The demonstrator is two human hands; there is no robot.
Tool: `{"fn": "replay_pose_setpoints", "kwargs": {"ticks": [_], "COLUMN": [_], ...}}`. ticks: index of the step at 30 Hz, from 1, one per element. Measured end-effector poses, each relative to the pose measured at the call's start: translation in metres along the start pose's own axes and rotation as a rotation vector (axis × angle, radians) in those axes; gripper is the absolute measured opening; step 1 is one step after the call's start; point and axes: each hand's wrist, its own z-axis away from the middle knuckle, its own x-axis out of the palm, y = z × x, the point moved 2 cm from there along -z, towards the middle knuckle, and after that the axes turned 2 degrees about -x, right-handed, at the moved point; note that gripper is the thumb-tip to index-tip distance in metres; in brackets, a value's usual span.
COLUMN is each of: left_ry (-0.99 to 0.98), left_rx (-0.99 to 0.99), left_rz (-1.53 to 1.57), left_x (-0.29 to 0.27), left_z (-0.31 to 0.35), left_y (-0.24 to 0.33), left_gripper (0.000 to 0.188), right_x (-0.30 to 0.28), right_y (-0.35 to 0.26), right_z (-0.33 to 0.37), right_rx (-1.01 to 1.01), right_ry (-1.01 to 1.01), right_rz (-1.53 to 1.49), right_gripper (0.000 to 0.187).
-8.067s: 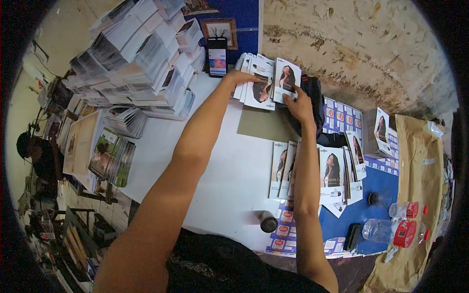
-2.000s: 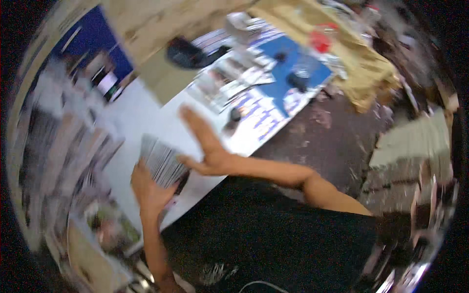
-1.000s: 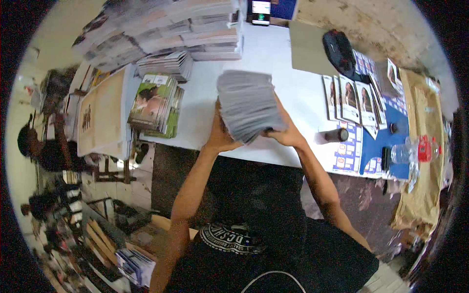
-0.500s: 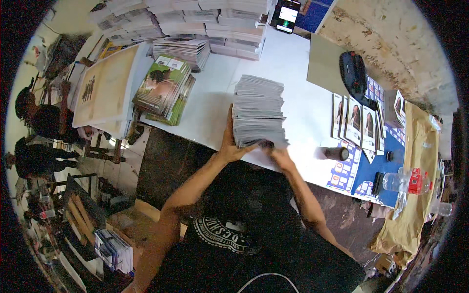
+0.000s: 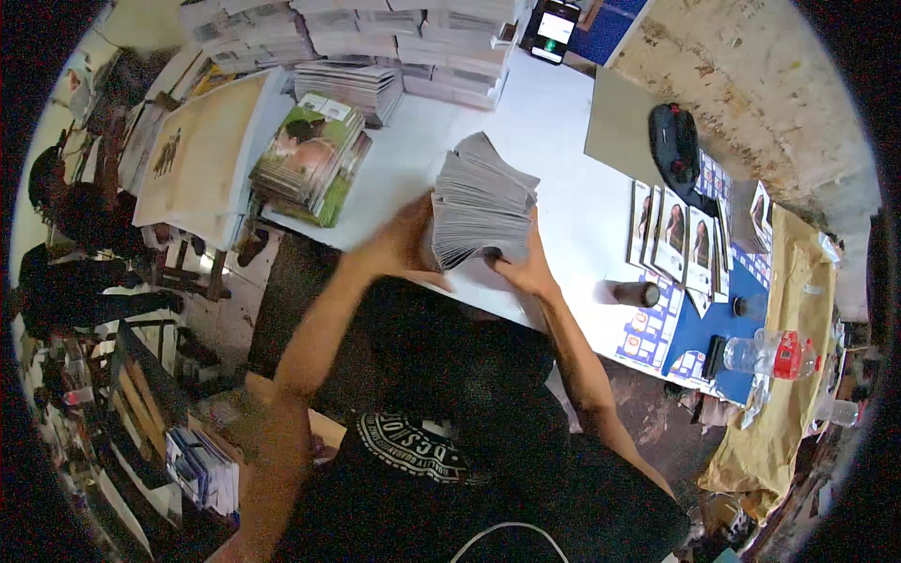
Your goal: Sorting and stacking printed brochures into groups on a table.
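A thick stack of thin grey-white booklets or folded sheets (image 5: 483, 202) stands on the white table in front of me, its edges facing up and its far end fanned out. My right hand (image 5: 527, 267) grips its near right corner, with the thumb at the near side and fingers along the right side. Beside the stack's left side is my left hand (image 5: 404, 246), smeared by motion. Its thumb points toward the stack's near end, and its fingers are too blurred to tell whether they press on the paper.
Green-covered booklets (image 5: 305, 155) are piled to the left, by large cream printed sheets (image 5: 192, 155). Tall paper stacks (image 5: 375, 42) line the back near a phone (image 5: 552, 33). To the right are portrait-covered booklets (image 5: 671, 230), a dark cylinder (image 5: 636, 294), a black case (image 5: 674, 145) and a plastic bottle (image 5: 751, 355).
The stack has fanned out at its far end and shifted slightly left. My left hand has moved left and away from its near corner; my right hand has come up along the right side.
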Motion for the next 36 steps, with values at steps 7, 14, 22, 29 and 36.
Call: {"fn": "replay_pose_setpoints", "kwargs": {"ticks": [7,14,22,29,36], "left_ry": [0.580,0.024,0.093,0.037,-0.309], "left_rx": [0.138,-0.048,0.126,-0.131,0.016], "left_rz": [-0.327,-0.714,-0.164,0.962,0.882], "left_x": [-0.081,-0.023,-0.021,-0.040,-0.031], "left_z": [-0.028,-0.029,-0.087,-0.108,0.002], "left_y": [0.137,0.116,0.109,-0.073,-0.006], "left_gripper": [0.082,0.113,0.080,0.067,0.063], "right_x": [0.004,0.006,0.006,0.013,0.020], "right_y": [0.002,0.012,0.014,0.001,0.002], "right_z": [0.007,0.005,-0.007,-0.005,0.025], "right_rx": [0.049,-0.123,-0.138,-0.107,0.000], "right_ry": [0.015,-0.054,-0.020,0.059,0.140], "right_rz": [-0.231,-0.111,-0.089,-0.130,-0.357], "right_gripper": [0.090,0.102,0.095,0.093,0.115]}}
